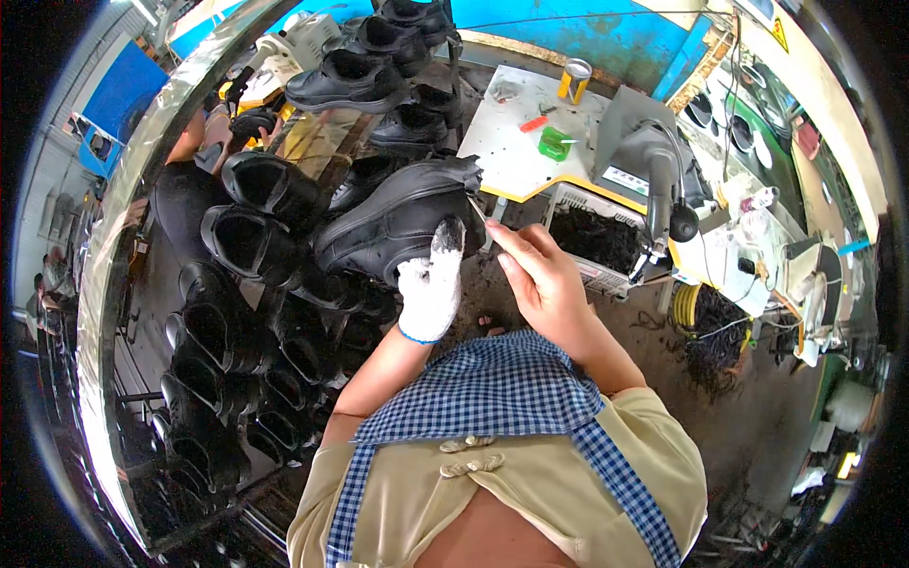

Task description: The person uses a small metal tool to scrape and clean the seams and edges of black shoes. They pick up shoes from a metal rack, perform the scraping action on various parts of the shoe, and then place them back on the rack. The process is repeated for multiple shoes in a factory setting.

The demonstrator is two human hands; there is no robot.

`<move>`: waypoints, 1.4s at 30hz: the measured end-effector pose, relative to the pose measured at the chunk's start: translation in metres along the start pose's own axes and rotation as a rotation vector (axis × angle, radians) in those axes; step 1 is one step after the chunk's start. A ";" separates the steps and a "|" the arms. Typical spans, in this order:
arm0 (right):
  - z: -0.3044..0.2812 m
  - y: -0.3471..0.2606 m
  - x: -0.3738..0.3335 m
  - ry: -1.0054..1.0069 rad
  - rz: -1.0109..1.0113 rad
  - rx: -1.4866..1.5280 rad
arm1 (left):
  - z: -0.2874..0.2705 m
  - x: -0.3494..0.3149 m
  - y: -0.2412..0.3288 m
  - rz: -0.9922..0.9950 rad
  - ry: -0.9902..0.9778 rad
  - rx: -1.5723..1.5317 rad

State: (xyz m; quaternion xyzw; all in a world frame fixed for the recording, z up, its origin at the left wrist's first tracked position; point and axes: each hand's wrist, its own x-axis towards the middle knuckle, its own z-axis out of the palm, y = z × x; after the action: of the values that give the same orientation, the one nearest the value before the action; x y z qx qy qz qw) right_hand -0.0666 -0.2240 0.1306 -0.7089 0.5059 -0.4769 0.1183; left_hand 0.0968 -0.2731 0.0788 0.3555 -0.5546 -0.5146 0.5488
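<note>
My left hand (432, 293), in a white knitted glove with a blackened fingertip, grips a black shoe (383, 222) in front of me. The shoe is tilted on its side, with its sole edge upward and to the left. Bare-skinned, my right hand (544, 276) is closed around a thin metal tool (477, 208). That tool's tip reaches the shoe's right end, near the sole edge. Most of the tool is hidden by my fingers, so I cannot tell its exact kind.
A rack of several black shoes (251, 241) stands left, with a co-worker's dark sleeve (180, 204) behind. A white table (507, 142) ahead bears a green container (556, 143) and a yellow can (574, 81). A grey machine (653, 161) and a crate of black scraps (614, 284) are at right.
</note>
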 end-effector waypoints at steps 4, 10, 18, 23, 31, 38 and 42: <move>0.004 0.006 0.005 0.034 -0.043 -0.002 | 0.002 -0.002 0.002 -0.042 0.013 -0.064; 0.013 0.005 0.003 0.027 -0.038 -0.003 | -0.013 0.003 -0.050 0.526 0.055 0.511; 0.012 0.003 0.003 0.013 -0.026 0.002 | 0.000 0.004 -0.020 0.140 0.117 0.111; 0.011 0.004 0.002 0.013 -0.018 0.008 | 0.009 0.006 -0.011 0.136 0.136 -0.052; 0.010 0.004 0.000 0.029 0.004 -0.021 | 0.010 0.009 -0.016 0.122 0.129 0.067; 0.009 0.001 0.003 0.029 0.031 -0.031 | 0.005 0.006 -0.026 0.100 0.083 0.055; 0.011 0.003 -0.002 0.039 0.004 -0.048 | 0.001 0.011 -0.037 0.193 0.085 0.135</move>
State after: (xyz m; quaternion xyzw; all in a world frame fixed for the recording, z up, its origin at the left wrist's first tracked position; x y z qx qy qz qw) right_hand -0.0600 -0.2272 0.1224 -0.7012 0.5210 -0.4779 0.0924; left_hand 0.0881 -0.2912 0.0464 0.3582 -0.5959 -0.4054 0.5934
